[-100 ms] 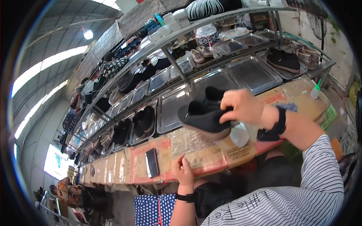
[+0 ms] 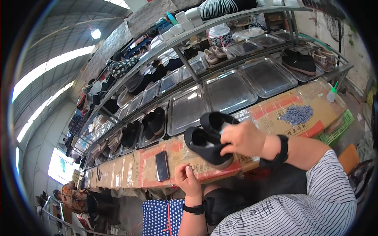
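Dark-screened phone [image 2: 162, 165] flat on tan-and-red flattened cartons [image 2: 275, 112], small green-capped bottle [image 2: 332, 94] at their right end

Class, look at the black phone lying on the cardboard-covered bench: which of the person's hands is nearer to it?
Left. The left hand rests just right of the phone; the right hand is farther right, holding a pair of black shoes.

Place: shoe workshop in a big hall | Signs: long metal rack [image 2: 236, 51] with steel trays [image 2: 228, 90] holding dark shoes [image 2: 153, 122] | cardboard-covered bench [image 2: 130, 169] | curved roof with skylight strips [image 2: 47, 70]
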`<state>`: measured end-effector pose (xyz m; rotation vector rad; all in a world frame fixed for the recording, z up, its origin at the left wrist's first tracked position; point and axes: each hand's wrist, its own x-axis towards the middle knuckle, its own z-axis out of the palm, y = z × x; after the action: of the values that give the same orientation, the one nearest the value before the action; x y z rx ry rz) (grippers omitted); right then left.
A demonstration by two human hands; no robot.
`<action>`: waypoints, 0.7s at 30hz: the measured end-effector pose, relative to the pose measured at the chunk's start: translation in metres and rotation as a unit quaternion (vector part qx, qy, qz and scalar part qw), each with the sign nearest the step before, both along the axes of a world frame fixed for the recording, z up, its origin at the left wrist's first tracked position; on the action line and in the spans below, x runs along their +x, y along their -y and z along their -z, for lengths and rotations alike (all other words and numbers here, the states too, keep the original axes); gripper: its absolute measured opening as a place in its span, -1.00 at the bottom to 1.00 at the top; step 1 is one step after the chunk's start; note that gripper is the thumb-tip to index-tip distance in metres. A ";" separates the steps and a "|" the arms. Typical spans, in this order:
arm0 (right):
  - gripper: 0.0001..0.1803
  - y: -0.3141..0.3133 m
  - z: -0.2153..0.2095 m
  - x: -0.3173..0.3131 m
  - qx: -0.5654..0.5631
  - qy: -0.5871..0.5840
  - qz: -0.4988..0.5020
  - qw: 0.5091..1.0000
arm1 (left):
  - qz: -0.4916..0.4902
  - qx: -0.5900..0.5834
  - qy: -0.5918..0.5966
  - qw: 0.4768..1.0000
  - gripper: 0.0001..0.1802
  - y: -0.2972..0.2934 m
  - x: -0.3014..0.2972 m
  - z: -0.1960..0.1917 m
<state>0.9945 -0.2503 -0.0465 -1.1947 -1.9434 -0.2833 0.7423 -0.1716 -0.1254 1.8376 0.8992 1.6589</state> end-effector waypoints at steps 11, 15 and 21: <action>-0.82 0.056 0.070 -0.089 -0.149 -0.001 -0.101 0.984 | 0.095 -0.123 -0.534 0.831 -0.57 -0.002 0.026 -0.026; -0.90 0.060 0.055 -0.056 -0.035 -0.162 -0.030 0.986 | 0.042 -0.016 -0.459 0.887 -0.65 -0.012 0.023 -0.002; -0.46 0.056 0.099 0.007 -0.038 -0.138 0.262 0.954 | 0.144 -0.107 -0.112 0.977 -0.71 0.030 -0.017 -0.001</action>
<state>1.0012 -0.3066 -0.1452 -1.6952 -1.3847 -0.2951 0.7251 -0.2013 -0.1249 1.9229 0.8191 1.1513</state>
